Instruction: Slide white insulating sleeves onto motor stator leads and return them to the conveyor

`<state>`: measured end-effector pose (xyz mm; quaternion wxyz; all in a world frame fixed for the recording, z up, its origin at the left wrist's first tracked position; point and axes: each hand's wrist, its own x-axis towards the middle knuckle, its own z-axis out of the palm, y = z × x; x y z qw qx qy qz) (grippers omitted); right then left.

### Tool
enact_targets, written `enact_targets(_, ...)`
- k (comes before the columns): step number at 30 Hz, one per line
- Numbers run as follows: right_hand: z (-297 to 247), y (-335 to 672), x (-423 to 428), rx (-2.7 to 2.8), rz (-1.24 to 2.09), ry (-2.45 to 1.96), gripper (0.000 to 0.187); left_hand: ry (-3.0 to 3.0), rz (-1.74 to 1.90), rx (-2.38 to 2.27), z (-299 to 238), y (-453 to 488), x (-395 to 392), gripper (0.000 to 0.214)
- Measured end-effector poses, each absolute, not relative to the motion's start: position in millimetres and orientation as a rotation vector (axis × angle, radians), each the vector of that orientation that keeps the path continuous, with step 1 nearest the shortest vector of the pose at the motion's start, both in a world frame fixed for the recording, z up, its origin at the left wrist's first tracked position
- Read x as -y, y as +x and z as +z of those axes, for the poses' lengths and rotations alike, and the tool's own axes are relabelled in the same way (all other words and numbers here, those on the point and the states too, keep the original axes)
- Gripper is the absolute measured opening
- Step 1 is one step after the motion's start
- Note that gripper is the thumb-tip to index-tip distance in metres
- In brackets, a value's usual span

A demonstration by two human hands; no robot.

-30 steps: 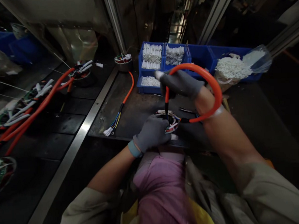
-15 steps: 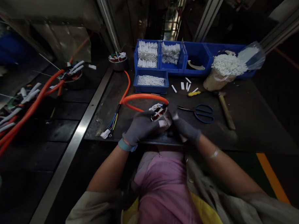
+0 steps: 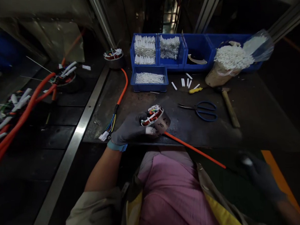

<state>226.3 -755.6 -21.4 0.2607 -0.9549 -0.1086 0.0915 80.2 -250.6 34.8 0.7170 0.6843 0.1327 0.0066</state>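
My left hand (image 3: 130, 130), in a grey glove, is closed around a small round wound stator (image 3: 155, 118) with coloured wires on top, held at the near edge of the dark bench (image 3: 251, 122). An orange cable (image 3: 194, 149) runs from the stator down to the right, pulled straight off the bench. My right hand (image 3: 259, 174), also gloved, is low at the right beside my body and grips the far end of that cable; it is blurred.
Blue bins (image 3: 162, 54) of white sleeves stand at the back, with a bag of white tubes (image 3: 230, 62) to their right. Scissors (image 3: 201, 110), a hammer (image 3: 230, 106), a yellow piece (image 3: 195, 90) and loose sleeves lie on the bench. Another stator (image 3: 113, 58) with an orange lead (image 3: 121, 92) sits back left. More cabled stators lie at left.
The orange cable, looped over my right wrist and then coiled on the bench, is now drawn out straight. My right hand moved from the stator down to the lower right.
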Motion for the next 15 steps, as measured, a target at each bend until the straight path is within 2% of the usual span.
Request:
enact_targets(1, -7, 239, 736, 0.358, 0.144, -2.667, 0.041, 1.528, 0.018, -0.282, 33, 81, 250, 0.049)
enact_targets(4, 26, 293, 671, 0.413, -0.129, -2.824, 0.065, 1.481, 0.092, -0.290, 18, 89, 244, 0.053)
enact_targets(6, 33, 331, 637, 0.418, -0.063, -2.892, 0.075, 1.340, 0.208, -0.354, 2, 97, 238, 0.055)
enact_targets(11, 32, 359, 602, 0.336, 0.182, -2.928, 0.065, 1.116, 0.390, -0.450, -27, 106, 226, 0.061)
enact_targets(15, 57, 309, 596, 0.589, 0.227, -2.603, 0.041, 1.075, 0.379, -0.470, -28, 100, 228, 0.052)
